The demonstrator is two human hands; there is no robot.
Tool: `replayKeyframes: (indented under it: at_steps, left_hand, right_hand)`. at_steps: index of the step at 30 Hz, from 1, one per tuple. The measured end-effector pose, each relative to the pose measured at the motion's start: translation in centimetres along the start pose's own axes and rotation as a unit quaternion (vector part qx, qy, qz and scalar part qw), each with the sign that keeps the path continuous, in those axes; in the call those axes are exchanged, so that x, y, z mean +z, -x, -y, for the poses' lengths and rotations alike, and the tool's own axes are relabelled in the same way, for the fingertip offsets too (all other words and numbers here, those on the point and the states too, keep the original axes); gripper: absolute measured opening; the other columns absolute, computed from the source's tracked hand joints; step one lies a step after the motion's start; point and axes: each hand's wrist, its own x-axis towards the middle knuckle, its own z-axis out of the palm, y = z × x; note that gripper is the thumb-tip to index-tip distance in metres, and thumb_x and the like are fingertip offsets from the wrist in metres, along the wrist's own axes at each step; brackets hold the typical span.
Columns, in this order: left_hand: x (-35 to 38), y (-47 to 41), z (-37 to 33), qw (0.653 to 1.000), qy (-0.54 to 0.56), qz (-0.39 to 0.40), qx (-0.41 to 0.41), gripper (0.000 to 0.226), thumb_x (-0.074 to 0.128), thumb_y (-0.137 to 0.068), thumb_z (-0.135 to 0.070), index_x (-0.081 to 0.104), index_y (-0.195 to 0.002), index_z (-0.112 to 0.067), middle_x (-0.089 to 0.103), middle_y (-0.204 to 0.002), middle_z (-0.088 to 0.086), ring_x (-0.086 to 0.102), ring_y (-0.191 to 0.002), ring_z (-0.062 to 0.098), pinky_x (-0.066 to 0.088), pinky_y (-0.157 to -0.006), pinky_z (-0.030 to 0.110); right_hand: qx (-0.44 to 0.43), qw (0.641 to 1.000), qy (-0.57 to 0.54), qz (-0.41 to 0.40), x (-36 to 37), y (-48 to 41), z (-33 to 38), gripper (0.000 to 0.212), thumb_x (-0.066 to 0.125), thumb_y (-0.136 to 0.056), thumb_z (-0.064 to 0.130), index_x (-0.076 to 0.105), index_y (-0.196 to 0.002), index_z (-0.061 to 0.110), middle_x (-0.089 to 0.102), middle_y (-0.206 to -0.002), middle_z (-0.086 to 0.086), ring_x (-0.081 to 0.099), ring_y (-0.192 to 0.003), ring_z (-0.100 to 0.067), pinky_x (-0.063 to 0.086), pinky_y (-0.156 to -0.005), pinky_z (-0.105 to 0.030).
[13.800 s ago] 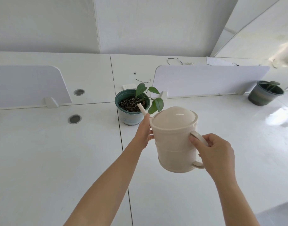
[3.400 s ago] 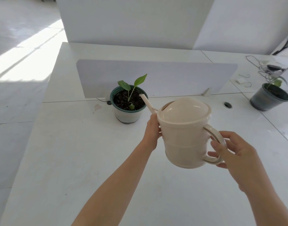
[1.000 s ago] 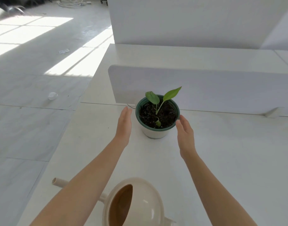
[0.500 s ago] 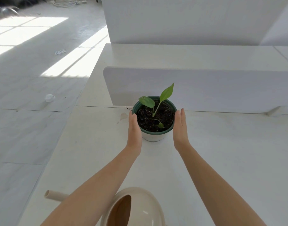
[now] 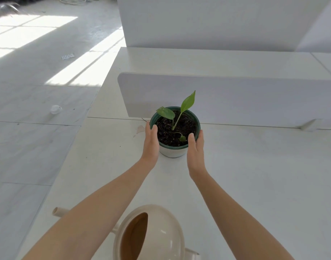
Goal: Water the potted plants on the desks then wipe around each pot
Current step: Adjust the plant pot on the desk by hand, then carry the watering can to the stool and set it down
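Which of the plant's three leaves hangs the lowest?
The tiny leaf, drooping low over the soil near the right hand. The broad leaf and the pointed leaf both rise above the pot rim.

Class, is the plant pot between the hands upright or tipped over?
Upright: the pot rests base-down on the desk, its opening facing up, with the soil inside.

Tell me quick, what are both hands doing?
Left hand: open, flat against the pot.
Right hand: open, flat against the pot's other side.
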Motion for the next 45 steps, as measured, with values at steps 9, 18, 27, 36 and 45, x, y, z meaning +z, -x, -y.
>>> replayKeyframes:
  at_steps: [9,18,27,36,45]
  left_hand:
    - [-1.2,2.2,-1.3,0.994,-0.020,-0.007,-0.108,0.065,0.036,-0.097,-0.031,-0.002,-0.149,-0.024,0.011,-0.157,-0.003,0.015,-0.144,0.019,0.015,-0.114,0.035]
    - [-11.3,16.2,-4.6,0.989,0.057,-0.130,0.048,0.024,0.040,-0.096,-0.014,0.063,-0.093,-0.021,0.069,-0.089,-0.002,0.065,-0.082,0.015,0.051,-0.074,0.024]
    - [-15.4,23.1,3.3,0.931,0.139,-0.336,-0.002,0.028,0.036,-0.093,-0.008,0.059,-0.081,-0.020,0.065,-0.073,-0.004,0.059,-0.062,0.008,0.042,-0.059,0.019]
    - [-15.3,20.7,4.4,0.971,0.144,-0.182,-0.053,0.039,0.038,-0.097,-0.022,0.041,-0.135,-0.016,0.053,-0.120,0.000,0.053,-0.107,0.017,0.040,-0.090,0.032]
    - [-15.6,20.1,4.5,0.978,0.174,-0.104,-0.044,0.042,0.039,-0.096,-0.021,0.041,-0.137,-0.016,0.052,-0.121,-0.001,0.051,-0.110,0.017,0.039,-0.095,0.033]
  right_hand:
    - [-0.001,0.997,0.076,0.014,-1.1,-1.2,2.0,0.059,0.032,-0.096,0.036,0.009,-0.145,0.010,0.016,-0.154,-0.004,0.018,-0.139,-0.014,0.017,-0.108,-0.025]
    - [0.006,0.989,0.149,0.020,-5.5,12.0,0.3,0.036,0.038,-0.095,0.028,0.047,-0.128,0.016,0.048,-0.135,0.000,0.044,-0.120,-0.012,0.033,-0.098,-0.019]
    - [-0.014,0.988,0.154,-0.028,-5.4,22.8,-4.6,0.019,0.045,-0.093,0.016,0.056,-0.108,0.021,0.057,-0.103,0.009,0.054,-0.097,-0.013,0.039,-0.075,-0.015]
    - [-0.050,0.954,0.295,0.026,-4.8,23.3,-6.8,0.037,0.038,-0.093,0.005,0.044,-0.128,0.014,0.046,-0.119,0.007,0.040,-0.116,-0.012,0.031,-0.084,-0.012]
    - [-0.046,0.948,0.314,0.011,-4.9,22.6,-6.9,0.028,0.038,-0.093,0.004,0.052,-0.116,0.012,0.057,-0.110,-0.005,0.048,-0.096,-0.015,0.035,-0.073,-0.016]
